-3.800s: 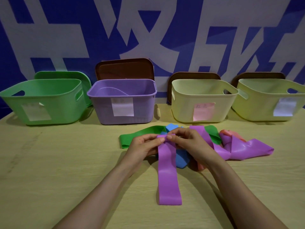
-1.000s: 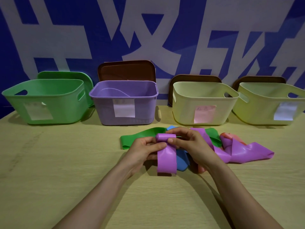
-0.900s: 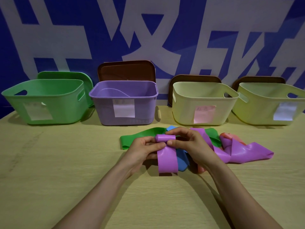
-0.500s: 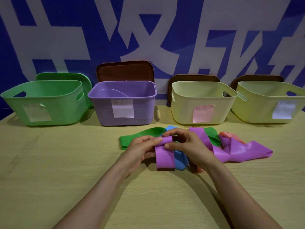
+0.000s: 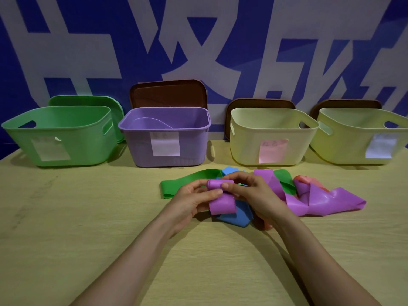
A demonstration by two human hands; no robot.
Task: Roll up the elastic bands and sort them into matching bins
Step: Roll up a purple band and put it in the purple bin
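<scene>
We have both hands together over the middle of the table, pinched on the same purple band. Our left hand grips its left edge, thumb on the front face, and our right hand grips the right side, fingers curled over the top. The upper part of the band is wound into a tight roll between our fingertips — only a short tail hangs loose below it, its end just above a blue band lying flat on the table.

Behind our hands lies the rest of the pile. A green band stretches out to the left, a second purple band trails off to the right past our right wrist, and a pink band shows at the back of the pile, mostly covered.

Along the far edge stand four bins in a row, each with a paper label on its front: a green bin, a purple bin — directly beyond the pile — a cream bin and a yellow-green bin. Lids lean against the blue-and-white wall behind them: a green lid behind the green bin and brown lids behind the others.
</scene>
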